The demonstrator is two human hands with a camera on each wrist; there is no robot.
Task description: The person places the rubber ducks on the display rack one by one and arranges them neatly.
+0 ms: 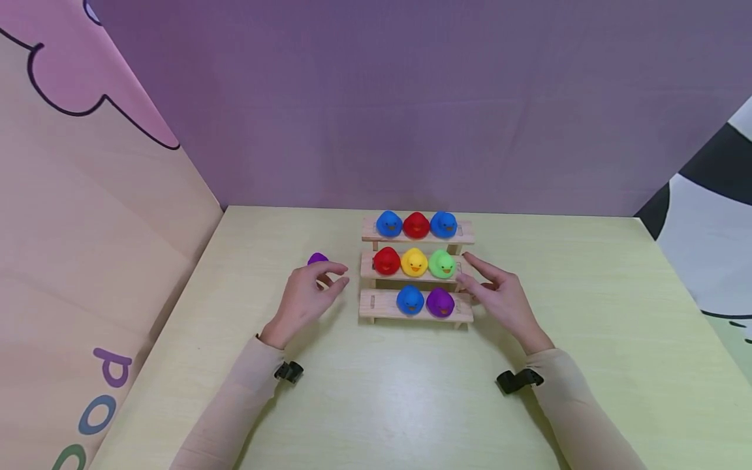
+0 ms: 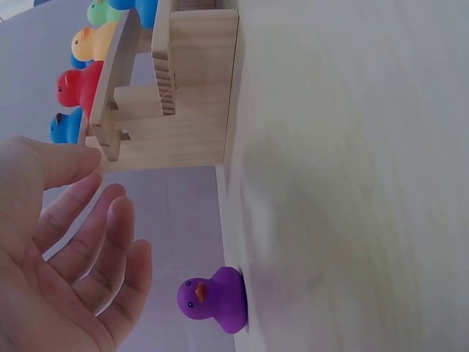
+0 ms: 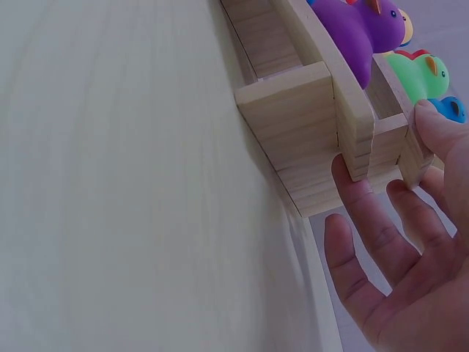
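A wooden three-step stand (image 1: 376, 304) holds rubber ducks on its boards. The back board carries a red duck (image 1: 416, 225) between two blue ones. Along the middle sit red, yellow (image 1: 414, 262) and green (image 1: 442, 264) ducks; in front are a blue (image 1: 410, 299) and a purple duck (image 1: 440, 303). My right hand (image 1: 499, 294) pinches the right end of the middle board between thumb and fingers. Left of the stand, my left hand (image 1: 305, 297) is empty, its fingers loosely bent. Another purple duck (image 2: 216, 299) stands on the table beyond it, partly hidden in the head view.
The pale wood table (image 1: 388, 405) reaches back to a purple backdrop (image 1: 376, 104). A printed panel (image 1: 88, 228) borders the left side, and another (image 1: 711, 241) the right. Black devices (image 1: 289, 372) are strapped at both wrists.
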